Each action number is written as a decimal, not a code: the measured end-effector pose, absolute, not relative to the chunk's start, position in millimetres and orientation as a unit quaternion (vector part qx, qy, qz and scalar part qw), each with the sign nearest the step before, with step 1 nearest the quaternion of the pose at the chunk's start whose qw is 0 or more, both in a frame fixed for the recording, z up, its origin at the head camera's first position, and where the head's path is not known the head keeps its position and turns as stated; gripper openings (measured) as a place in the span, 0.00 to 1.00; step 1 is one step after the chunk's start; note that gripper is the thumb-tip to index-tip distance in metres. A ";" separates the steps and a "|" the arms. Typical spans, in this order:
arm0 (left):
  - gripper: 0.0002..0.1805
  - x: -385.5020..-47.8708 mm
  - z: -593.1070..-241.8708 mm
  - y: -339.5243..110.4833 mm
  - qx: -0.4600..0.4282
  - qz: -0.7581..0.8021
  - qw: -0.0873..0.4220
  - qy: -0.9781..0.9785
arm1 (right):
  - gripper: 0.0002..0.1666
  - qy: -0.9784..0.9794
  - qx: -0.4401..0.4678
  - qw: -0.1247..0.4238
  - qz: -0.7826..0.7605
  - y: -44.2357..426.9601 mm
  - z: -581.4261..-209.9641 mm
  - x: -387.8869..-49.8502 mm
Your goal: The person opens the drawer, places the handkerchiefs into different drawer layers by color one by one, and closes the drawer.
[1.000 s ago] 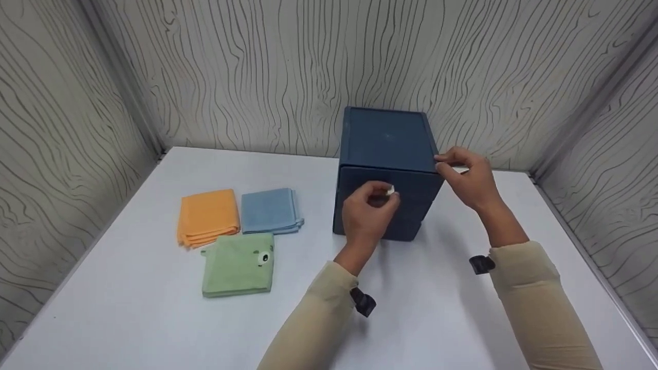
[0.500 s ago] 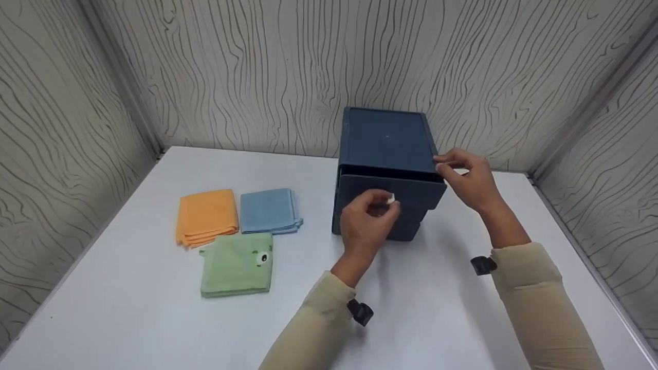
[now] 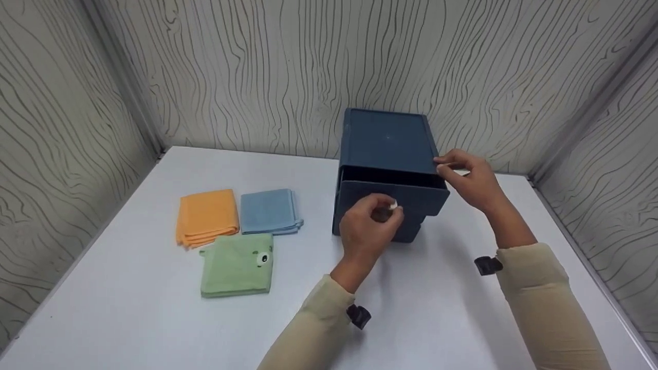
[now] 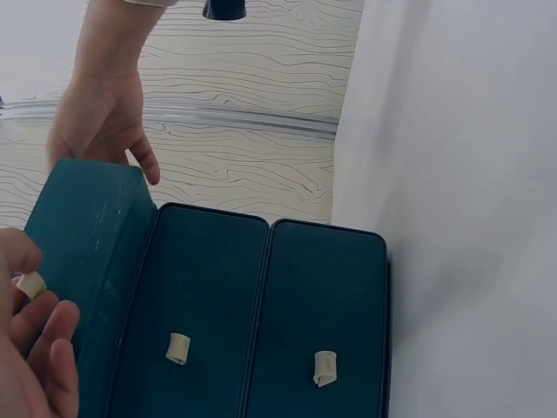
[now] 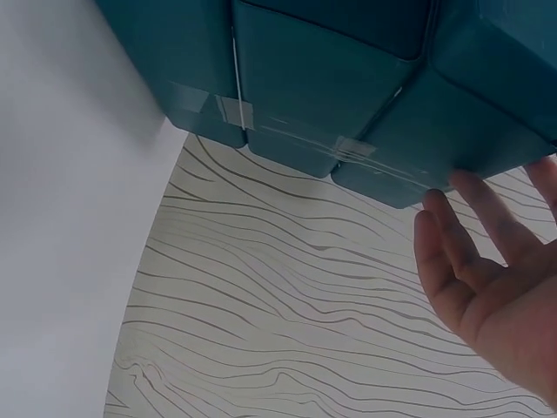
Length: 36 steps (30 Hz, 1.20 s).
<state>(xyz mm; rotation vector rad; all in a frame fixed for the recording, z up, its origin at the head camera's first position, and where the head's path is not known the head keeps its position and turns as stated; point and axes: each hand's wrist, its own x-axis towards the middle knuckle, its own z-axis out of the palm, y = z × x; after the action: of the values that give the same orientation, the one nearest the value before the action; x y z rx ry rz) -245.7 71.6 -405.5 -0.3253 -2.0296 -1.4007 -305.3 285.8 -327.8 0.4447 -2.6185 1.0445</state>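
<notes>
Lying at left are an orange cloth [image 3: 208, 213], a green cloth [image 3: 234, 267] and a blue cloth [image 3: 267, 209]; white table [image 3: 317, 180] separates them from the cabinet [image 3: 388, 139]. At centre, the left hand [image 3: 364, 226] pinches the pale knob [image 3: 394, 204] of the jutting top drawer [image 3: 427, 199]; at right, the right hand [image 3: 472, 179], loosely bent, touches the cabinet's edge.

White tabletop [image 3: 154, 329], lower frame. Back wall [image 3: 288, 67], top: pale, dark wood-grain lines. Same pattern on left wall [image 3: 46, 128], right wall [image 3: 622, 169]. Grey corner strip [image 3: 121, 77] upper left.
</notes>
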 end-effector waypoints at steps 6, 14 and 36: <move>0.05 -242.9 -404.0 70.2 -0.133 -0.508 0.333 -0.783 | 0.14 -0.914 0.168 0.157 0.334 287.6 -323.3 -306.3; 0.05 -238.9 -404.1 68.1 -0.146 -0.487 0.342 -0.790 | 0.12 -0.911 0.177 0.171 0.331 286.5 -323.8 -308.7; 0.04 -218.9 -408.2 62.5 -0.188 -0.449 0.370 -0.791 | 0.10 -0.906 0.171 0.162 0.352 283.6 -324.6 -308.6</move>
<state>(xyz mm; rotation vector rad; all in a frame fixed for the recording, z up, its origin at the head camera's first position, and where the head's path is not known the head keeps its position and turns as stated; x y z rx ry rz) -218.9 62.5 -408.2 -0.4826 -2.0298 -1.1521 -308.6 283.6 -324.6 0.4872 -2.5846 1.0039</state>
